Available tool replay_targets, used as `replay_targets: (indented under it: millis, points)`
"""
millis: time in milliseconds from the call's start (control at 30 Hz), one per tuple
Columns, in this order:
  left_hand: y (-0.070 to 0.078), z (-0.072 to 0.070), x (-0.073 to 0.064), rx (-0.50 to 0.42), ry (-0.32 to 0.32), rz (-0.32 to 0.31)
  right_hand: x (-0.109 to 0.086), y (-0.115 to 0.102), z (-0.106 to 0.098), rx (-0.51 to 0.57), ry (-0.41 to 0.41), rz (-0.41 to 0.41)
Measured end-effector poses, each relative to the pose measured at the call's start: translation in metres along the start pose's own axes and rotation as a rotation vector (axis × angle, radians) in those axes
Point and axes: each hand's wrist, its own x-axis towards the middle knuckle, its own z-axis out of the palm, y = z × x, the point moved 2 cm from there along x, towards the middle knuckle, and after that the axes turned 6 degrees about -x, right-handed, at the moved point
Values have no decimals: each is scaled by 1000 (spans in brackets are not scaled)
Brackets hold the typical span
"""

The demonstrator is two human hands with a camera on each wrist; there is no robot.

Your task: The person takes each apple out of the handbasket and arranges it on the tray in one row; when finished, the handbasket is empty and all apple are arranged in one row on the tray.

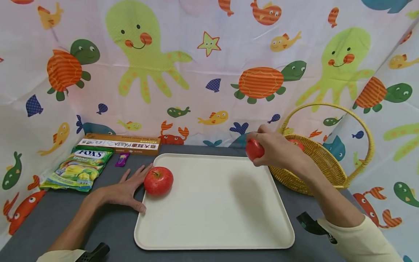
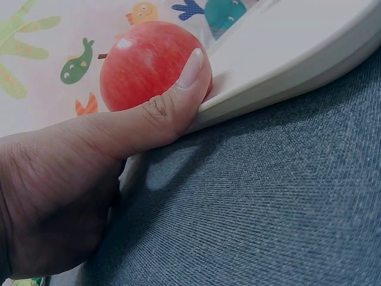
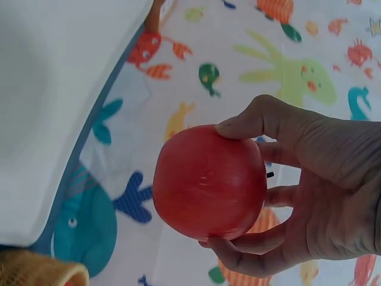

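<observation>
In the head view, a red apple [image 1: 158, 181] rests on the left side of a cream tray [image 1: 209, 218]. My left hand [image 1: 128, 191] lies at the tray's left edge with fingers spread, its thumb on the rim near that apple; the left wrist view shows the thumb [image 2: 161, 113] in front of the apple [image 2: 149, 65]. Above the tray's right rear corner, my right hand [image 1: 276, 147] holds a second apple [image 1: 254, 149]. The right wrist view shows that apple [image 3: 209, 182] gripped between thumb and fingers, raised off the tray.
A yellow wicker basket [image 1: 322, 160] with a tall handle stands right of the tray, with another red apple [image 1: 296, 144] inside. Left of the tray lie green snack bags [image 1: 80, 169], a small purple packet [image 1: 122, 159] and a long pasta box [image 1: 121, 143]. Patterned cloth [image 1: 209, 65] hangs behind.
</observation>
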Motion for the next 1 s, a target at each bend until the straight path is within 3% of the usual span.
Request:
replay_targets:
  millis: [500, 800, 1000]
  points:
    - [1, 0, 0, -14, -6, 2, 12, -63, 29, 110, -85, -96]
    - [0, 0, 2, 7, 7, 19, 31, -85, 59, 126, -160, -98]
    - [0, 0, 1, -4, 3, 23, 45, -101, 84, 125, -201, -144]
